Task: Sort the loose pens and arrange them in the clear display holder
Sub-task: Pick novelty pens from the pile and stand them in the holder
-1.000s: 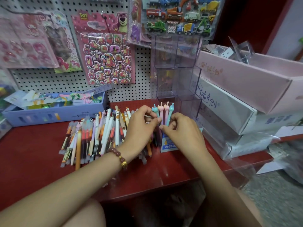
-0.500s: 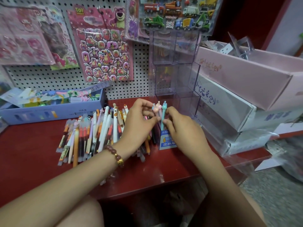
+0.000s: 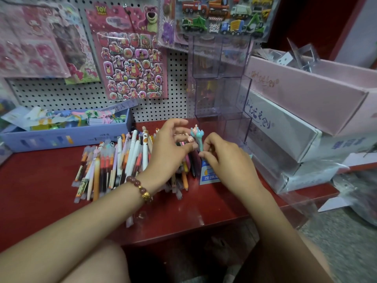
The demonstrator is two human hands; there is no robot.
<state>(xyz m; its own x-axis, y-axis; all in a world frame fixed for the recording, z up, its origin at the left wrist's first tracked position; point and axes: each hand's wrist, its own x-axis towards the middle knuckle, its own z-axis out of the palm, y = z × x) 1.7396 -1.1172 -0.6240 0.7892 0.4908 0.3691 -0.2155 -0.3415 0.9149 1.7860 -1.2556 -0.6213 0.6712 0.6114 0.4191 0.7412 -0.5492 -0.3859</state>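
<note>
A heap of loose pens (image 3: 114, 162) lies on the red shelf (image 3: 40, 188). A tiered clear display holder (image 3: 221, 86) stands behind, against the pegboard, its compartments showing no pens. My right hand (image 3: 226, 160) pinches a small bunch of rabbit-topped pens (image 3: 196, 135), teal and pink, held upright just in front of the holder's lowest tier. My left hand (image 3: 170, 152), a bead bracelet on its wrist, rests over the heap's right side, its thumb and fingertips touching the bunch.
A blue box (image 3: 65, 135) of stickers sits at the back left. Stacked pink and white cartons (image 3: 306, 111) crowd the right side. Sticker sheets (image 3: 132, 64) hang on the pegboard. A small blue-and-white card (image 3: 208, 174) lies under my right hand.
The fanned rabbit pens have been gathered into a tighter bunch in my right hand. My left fingers have spread and lifted slightly. The head camera has shifted a little.
</note>
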